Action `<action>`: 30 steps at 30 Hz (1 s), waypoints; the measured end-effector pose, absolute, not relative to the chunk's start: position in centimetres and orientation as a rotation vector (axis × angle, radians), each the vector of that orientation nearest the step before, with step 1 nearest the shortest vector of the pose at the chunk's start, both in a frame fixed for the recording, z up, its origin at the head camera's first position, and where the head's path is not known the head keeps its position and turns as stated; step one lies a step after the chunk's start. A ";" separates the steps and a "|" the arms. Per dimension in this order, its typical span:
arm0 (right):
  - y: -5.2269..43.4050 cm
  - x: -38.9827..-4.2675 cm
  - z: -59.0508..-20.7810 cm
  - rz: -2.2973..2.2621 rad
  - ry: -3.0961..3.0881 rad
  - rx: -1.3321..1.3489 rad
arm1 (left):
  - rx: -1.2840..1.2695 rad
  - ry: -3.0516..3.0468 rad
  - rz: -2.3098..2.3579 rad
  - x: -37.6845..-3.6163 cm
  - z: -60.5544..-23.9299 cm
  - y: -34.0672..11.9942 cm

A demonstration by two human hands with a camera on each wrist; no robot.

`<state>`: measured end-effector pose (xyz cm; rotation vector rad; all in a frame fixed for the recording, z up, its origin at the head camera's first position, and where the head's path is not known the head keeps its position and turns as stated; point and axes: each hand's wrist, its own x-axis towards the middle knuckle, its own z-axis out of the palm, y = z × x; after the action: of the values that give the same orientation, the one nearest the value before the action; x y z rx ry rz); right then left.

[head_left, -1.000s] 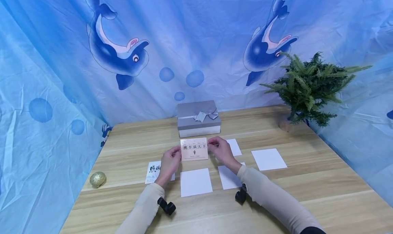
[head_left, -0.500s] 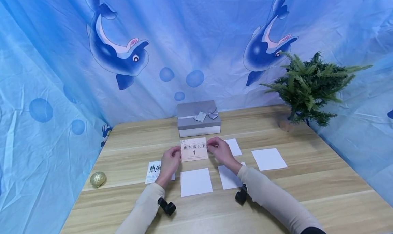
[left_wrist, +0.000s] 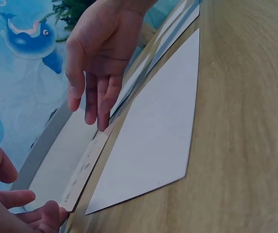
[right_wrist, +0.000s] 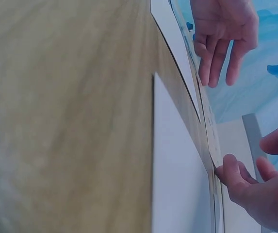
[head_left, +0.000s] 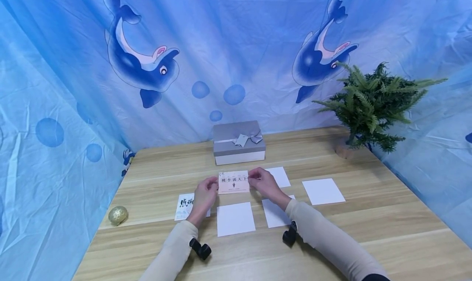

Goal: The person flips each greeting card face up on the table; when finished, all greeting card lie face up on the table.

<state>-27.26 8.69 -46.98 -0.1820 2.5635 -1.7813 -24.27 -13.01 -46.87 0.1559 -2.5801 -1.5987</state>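
Note:
A pink card (head_left: 234, 182) with a row of black characters is held between my two hands above the wooden table (head_left: 368, 232). My left hand (head_left: 214, 185) pinches its left edge and my right hand (head_left: 254, 177) pinches its right edge. The card lies low and nearly flat, just in front of the grey gift box (head_left: 239, 142). In the left wrist view the card's edge (left_wrist: 88, 162) runs beside a white blank card (left_wrist: 153, 131), with my right hand's fingers (left_wrist: 97, 92) pointing down at it. The right wrist view shows my left hand (right_wrist: 223, 34) at the card's far end.
Several white blank cards (head_left: 235, 218) lie on the table, one at the right (head_left: 323, 191). A printed card (head_left: 183, 206) lies under my left wrist. A gold ball (head_left: 118, 215) sits near the left edge and a potted fern (head_left: 368, 105) at the back right. A blue dolphin cloth hangs behind.
Both hands have lowered the pink card and tipped it flatter toward the table. Everything else is unmoved.

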 end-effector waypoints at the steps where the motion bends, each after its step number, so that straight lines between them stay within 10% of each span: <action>1: 8.7 -27.3 -47.0 -1.777 2.567 -0.183 | 0.153 -2.585 -1.590 -24.2 -46.9 -13.0; 30: 8.8 -27.2 -47.0 -1.744 2.557 -0.206 | 0.080 -2.575 -1.515 -23.3 -46.6 -12.6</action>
<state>-27.20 8.78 -47.00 -0.2062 2.5573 -1.7436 -23.34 -12.63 -46.61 0.0800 -2.5748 -1.5150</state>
